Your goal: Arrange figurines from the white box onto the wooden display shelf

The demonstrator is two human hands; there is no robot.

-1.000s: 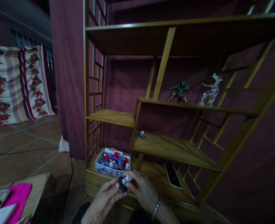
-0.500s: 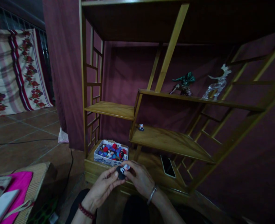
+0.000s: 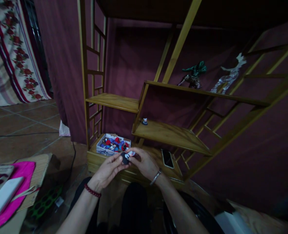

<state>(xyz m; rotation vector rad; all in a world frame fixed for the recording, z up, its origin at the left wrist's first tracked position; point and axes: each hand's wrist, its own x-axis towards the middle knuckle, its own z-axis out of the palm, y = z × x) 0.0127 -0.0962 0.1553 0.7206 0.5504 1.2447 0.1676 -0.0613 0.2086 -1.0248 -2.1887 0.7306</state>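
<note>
Between both hands is a small white figurine [image 3: 129,155] on a round black base, held just in front of the shelf. My left hand [image 3: 109,169], with a dark red bead bracelet at the wrist, pinches the base. My right hand [image 3: 144,162], a silver bangle on its wrist, grips the white upper part with its fingertips. Just beyond the hands stands an open box [image 3: 102,150] holding several small figurines with red, blue and purple parts. A similar small figurine [image 3: 144,122] stands upright on the middle shelf [image 3: 168,134].
A phone [image 3: 167,158] lies on the lower shelf, right of the hands. On the upper right shelf stand a green-and-brown figure [image 3: 194,74] and a clear deer-like figure [image 3: 229,76]. At left, a table [image 3: 40,177] bears a pink cloth [image 3: 28,169] and a white case [image 3: 6,195].
The view has tilted downward, so the shelf and box sit higher in the picture. Both hands keep hold of the figurine, which looks tipped a little more to the right.
</note>
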